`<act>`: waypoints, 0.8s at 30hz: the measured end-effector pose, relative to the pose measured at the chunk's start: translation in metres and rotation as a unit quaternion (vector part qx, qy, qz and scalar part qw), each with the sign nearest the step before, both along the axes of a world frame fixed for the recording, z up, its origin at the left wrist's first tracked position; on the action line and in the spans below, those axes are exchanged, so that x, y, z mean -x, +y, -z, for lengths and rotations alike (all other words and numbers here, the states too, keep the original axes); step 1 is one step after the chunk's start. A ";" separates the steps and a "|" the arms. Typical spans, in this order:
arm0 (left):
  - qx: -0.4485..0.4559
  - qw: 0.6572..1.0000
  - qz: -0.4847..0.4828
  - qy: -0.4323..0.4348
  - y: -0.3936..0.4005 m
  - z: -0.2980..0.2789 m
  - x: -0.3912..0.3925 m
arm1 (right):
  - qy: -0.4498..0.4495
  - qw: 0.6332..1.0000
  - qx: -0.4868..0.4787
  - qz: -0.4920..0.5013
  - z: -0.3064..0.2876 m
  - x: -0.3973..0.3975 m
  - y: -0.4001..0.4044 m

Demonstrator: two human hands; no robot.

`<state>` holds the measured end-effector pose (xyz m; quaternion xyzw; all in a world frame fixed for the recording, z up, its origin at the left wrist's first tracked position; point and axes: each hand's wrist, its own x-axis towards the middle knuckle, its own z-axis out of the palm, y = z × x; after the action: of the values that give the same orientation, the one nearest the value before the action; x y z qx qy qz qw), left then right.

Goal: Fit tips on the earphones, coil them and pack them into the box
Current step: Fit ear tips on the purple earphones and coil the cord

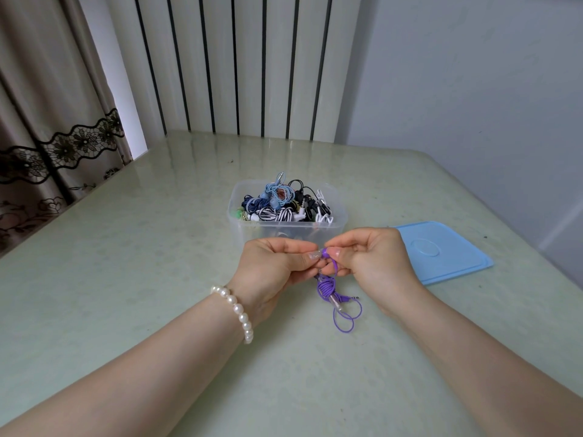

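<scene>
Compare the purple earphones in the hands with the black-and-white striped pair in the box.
The purple earphones are plain-coloured, held above the table by the left hand and right hand; the striped earphones are banded and lie untouched in the clear box. Both are coiled.

Glossy pale table, lace-trimmed curtain

Purple earphones, clear box, blue lid, pale green table
</scene>
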<state>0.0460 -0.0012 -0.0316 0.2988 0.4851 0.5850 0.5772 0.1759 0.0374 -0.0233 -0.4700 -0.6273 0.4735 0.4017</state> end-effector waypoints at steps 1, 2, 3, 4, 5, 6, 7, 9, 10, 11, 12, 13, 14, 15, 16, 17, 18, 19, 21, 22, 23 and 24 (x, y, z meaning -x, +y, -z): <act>0.001 1.000 -0.002 0.004 0.000 0.000 0.000 | -0.013 1.000 -0.005 0.004 0.001 0.000 0.000; 0.001 1.000 -0.003 0.008 0.000 0.000 -0.001 | -0.024 1.000 -0.009 0.006 0.002 0.000 0.001; 0.001 1.000 -0.004 0.011 0.000 0.000 -0.001 | -0.033 0.999 -0.011 0.007 0.002 0.000 0.002; 0.001 1.000 -0.005 0.014 -0.001 0.000 -0.001 | -0.043 0.999 -0.015 0.009 0.002 0.000 0.002; 0.001 1.000 -0.005 0.015 -0.001 0.000 -0.001 | -0.056 0.998 -0.020 0.011 0.002 0.000 0.002; 0.002 1.000 -0.006 0.014 -0.002 -0.001 -0.002 | -0.068 0.997 -0.026 0.014 0.002 0.001 0.002; 0.003 1.000 -0.008 0.013 -0.002 -0.001 -0.002 | -0.077 0.996 -0.034 0.018 0.003 0.001 0.002; 0.006 1.000 -0.013 0.006 -0.003 -0.001 -0.004 | -0.087 0.994 -0.052 0.030 0.004 0.002 0.000; 0.007 1.000 -0.017 0.000 -0.003 -0.002 -0.005 | -0.086 0.994 -0.060 0.039 0.004 0.003 -0.001; 0.008 1.000 -0.022 -0.006 -0.003 -0.002 -0.005 | -0.084 0.993 -0.070 0.049 0.005 0.004 -0.002; 0.009 1.000 -0.027 -0.011 -0.003 -0.003 -0.006 | -0.084 0.991 -0.083 0.060 0.005 0.005 -0.004; 0.009 0.999 -0.030 -0.017 -0.003 -0.003 -0.007 | -0.088 0.988 -0.100 0.071 0.005 0.006 -0.006; 0.009 0.999 -0.031 -0.025 -0.004 -0.004 -0.008 | -0.092 0.985 -0.118 0.081 0.006 0.007 -0.007; 0.008 0.999 -0.030 -0.037 -0.004 -0.005 -0.008 | -0.092 0.983 -0.133 0.087 0.007 0.007 -0.008; 0.008 0.998 -0.027 -0.050 -0.004 -0.005 -0.009 | -0.087 0.981 -0.147 0.092 0.009 0.008 -0.009; 0.009 0.998 -0.025 -0.064 -0.005 -0.006 -0.009 | -0.080 0.978 -0.165 0.096 0.010 0.008 -0.009; 0.010 0.997 -0.023 -0.076 -0.005 -0.007 -0.009 | -0.077 0.974 -0.187 0.100 0.012 0.009 -0.009; 0.012 0.996 -0.023 -0.086 -0.005 -0.007 -0.009 | -0.080 0.967 -0.216 0.106 0.014 0.009 -0.009; 0.012 0.995 -0.025 -0.101 -0.005 -0.008 -0.009 | -0.093 0.947 -0.287 0.113 0.017 0.009 -0.009; 0.011 0.994 -0.026 -0.105 -0.005 -0.008 -0.009 | -0.101 0.933 -0.325 0.115 0.018 0.009 -0.008; 0.008 0.994 -0.027 -0.107 -0.005 -0.008 -0.009 | -0.112 0.919 -0.361 0.115 0.019 0.009 -0.008; 0.006 0.994 -0.028 -0.107 -0.005 -0.009 -0.009 | -0.126 0.904 -0.392 0.113 0.020 0.008 -0.008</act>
<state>0.0546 -0.0066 -0.0231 0.2178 0.4325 0.6262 0.6111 0.1675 0.0297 -0.0437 -0.3981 -0.7502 0.0782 0.5221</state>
